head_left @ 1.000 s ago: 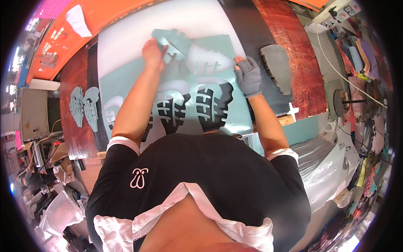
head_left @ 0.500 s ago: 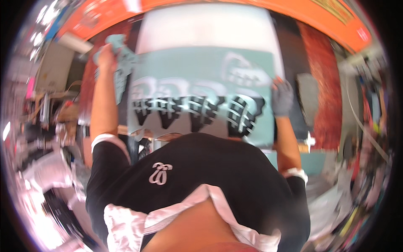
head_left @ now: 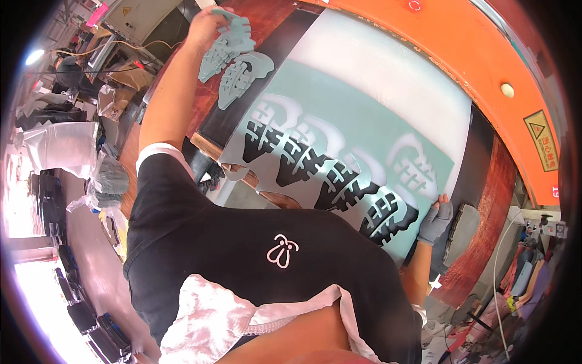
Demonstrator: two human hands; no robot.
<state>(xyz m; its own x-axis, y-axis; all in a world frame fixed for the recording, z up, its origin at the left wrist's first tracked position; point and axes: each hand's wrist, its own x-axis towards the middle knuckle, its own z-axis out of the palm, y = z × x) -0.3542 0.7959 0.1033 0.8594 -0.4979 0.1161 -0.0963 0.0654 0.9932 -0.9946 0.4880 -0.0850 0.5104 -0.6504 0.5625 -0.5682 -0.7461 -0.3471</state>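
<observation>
My left hand (head_left: 207,29), at the far left, is closed on pale green cut-out pieces (head_left: 233,37) with slotted, notched edges. Beside them, another pale green cut-out piece (head_left: 244,77) lies on the black strip at the left of the sheet. The large pale green sheet (head_left: 345,97) spreads in front of me with a row of matching holes along its near side; black shows through several of these. My right hand (head_left: 436,221), in a grey glove with bare fingertips, grips the sheet's right edge. Its thumb is not clearly seen. My torso covers part of the sheet's near side.
An orange machine beam (head_left: 485,67) with a yellow warning label (head_left: 541,141) spans the far side. Beneath the green sheet lies a white board (head_left: 376,57), flanked by red-brown surfaces (head_left: 485,242). A flat grey piece (head_left: 462,235) lies right of my glove. Clear plastic bags (head_left: 109,176) stand at left.
The view has turned, so the sheet now slants down to the right. My left hand has lifted away with cut-out pieces, leaving one lying beside the sheet. My right hand stays at the sheet's edge.
</observation>
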